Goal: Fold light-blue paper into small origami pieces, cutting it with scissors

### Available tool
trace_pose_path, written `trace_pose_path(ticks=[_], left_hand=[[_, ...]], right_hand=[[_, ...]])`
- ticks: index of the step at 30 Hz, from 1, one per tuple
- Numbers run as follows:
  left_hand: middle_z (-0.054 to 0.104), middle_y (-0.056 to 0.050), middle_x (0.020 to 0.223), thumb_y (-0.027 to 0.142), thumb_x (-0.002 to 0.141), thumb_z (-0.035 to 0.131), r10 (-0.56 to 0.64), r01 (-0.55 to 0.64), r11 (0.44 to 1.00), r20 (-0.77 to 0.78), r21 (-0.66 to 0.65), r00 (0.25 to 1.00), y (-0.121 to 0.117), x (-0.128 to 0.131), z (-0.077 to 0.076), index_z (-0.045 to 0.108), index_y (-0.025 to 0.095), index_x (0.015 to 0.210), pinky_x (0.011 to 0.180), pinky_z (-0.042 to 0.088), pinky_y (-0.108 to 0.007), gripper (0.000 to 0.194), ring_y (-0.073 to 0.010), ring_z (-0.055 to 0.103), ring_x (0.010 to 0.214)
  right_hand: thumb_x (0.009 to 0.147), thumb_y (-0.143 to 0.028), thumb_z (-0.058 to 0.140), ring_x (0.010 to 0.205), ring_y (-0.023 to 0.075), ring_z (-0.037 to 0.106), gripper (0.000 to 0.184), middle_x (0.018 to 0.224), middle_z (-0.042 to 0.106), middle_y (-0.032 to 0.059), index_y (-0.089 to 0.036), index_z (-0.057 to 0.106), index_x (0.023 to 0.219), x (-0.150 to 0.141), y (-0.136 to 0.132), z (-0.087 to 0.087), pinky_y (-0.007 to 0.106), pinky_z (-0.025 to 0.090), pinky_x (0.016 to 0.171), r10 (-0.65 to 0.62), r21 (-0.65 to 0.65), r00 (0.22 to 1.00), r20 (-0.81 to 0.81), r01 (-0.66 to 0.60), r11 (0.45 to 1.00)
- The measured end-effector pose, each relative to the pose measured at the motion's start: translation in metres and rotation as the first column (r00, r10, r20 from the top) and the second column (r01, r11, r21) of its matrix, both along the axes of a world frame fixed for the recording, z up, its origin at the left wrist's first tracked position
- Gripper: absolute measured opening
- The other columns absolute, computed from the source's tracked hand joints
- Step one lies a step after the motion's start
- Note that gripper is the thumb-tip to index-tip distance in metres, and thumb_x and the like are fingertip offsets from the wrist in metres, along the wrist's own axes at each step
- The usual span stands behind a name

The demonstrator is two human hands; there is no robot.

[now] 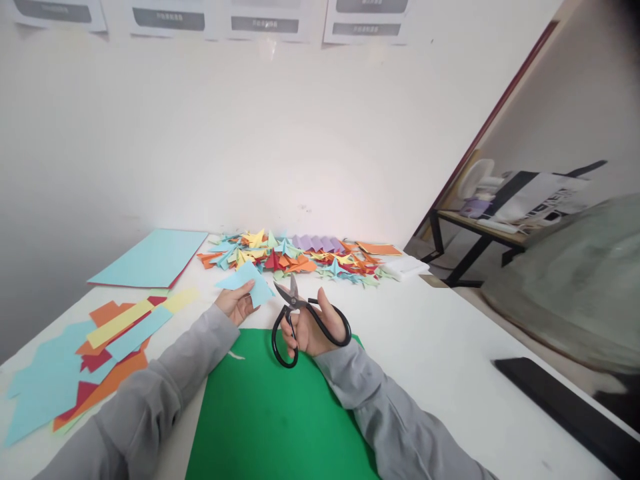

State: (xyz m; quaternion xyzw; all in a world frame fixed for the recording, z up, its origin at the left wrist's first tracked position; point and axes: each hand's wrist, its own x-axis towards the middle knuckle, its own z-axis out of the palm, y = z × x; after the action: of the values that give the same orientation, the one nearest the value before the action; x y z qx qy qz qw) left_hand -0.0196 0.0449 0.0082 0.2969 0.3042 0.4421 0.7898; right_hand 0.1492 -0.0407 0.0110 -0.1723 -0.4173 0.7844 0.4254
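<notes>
A light blue sheet of paper (249,281) is pinched between the thumb and fingers of my left hand (237,301), raised over the table. My right hand (313,327) grips a pair of scissors (295,302) with large black handles. Their blades are apart and point up and left, close to the paper's right edge but not around it. Below both hands lies a green sheet (277,413) on the white tabletop. A small white scrap (236,355) rests near its upper left corner.
Folded colourful paper pieces (285,257) are heaped along the wall. Larger blue sheets (150,259) lie at the back left, and loose cut strips and scraps (95,360) at the left. A long black object (565,413) lies by the table's right edge. Beyond stands a shelf with a bag (540,197).
</notes>
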Motion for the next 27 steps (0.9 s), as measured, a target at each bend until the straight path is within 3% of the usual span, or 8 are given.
trace_pose_path(ticks=[11,17,21,27], left_hand=[[0.065,-0.009,0.076,0.005,0.072,0.049,0.028,-0.027,0.999,0.022,-0.037,0.999,0.005,-0.002,0.002,0.05,0.006,0.102,0.042,0.051,-0.015,0.029,-0.0104,0.06,0.05],[0.065,-0.011,0.078,0.005,0.074,0.046,-0.023,0.023,1.0,0.025,-0.017,0.999,0.004,-0.003,0.002,0.05,0.005,0.103,0.041,0.051,-0.016,0.03,-0.0132,0.062,0.056],[0.065,-0.013,0.082,0.006,0.07,0.052,-0.121,0.123,0.992,-0.05,0.039,0.991,0.004,-0.003,-0.005,0.05,0.006,0.103,0.042,0.051,-0.021,0.034,-0.0186,0.063,0.063],[0.065,-0.013,0.08,0.007,0.066,0.057,-0.12,0.13,0.987,-0.109,0.094,0.987,0.006,-0.001,-0.019,0.051,0.008,0.104,0.05,0.052,-0.026,0.039,-0.0201,0.063,0.065]], right_hand=[[0.072,-0.066,0.006,0.049,0.0154,0.051,0.068,0.065,0.054,0.0012,-0.025,0.014,0.126,0.0,0.0,0.0,0.033,0.04,0.048,0.032,0.003,0.996,0.079,-0.032,0.999],[0.073,-0.064,0.005,0.048,0.0154,0.052,0.065,0.062,0.055,0.0009,-0.027,0.014,0.125,-0.001,0.001,-0.004,0.029,0.039,0.044,0.083,-0.023,0.993,0.089,-0.081,0.996],[0.072,-0.064,-0.002,0.047,0.0149,0.052,0.068,0.062,0.055,0.0014,-0.026,0.01,0.127,-0.001,0.001,-0.004,0.028,0.039,0.043,0.087,-0.03,0.991,0.106,-0.085,0.996],[0.071,-0.064,-0.004,0.049,0.0153,0.052,0.069,0.064,0.055,0.0017,-0.025,0.01,0.126,0.004,0.005,-0.004,0.031,0.039,0.046,0.12,-0.037,0.984,0.128,-0.116,0.993]])
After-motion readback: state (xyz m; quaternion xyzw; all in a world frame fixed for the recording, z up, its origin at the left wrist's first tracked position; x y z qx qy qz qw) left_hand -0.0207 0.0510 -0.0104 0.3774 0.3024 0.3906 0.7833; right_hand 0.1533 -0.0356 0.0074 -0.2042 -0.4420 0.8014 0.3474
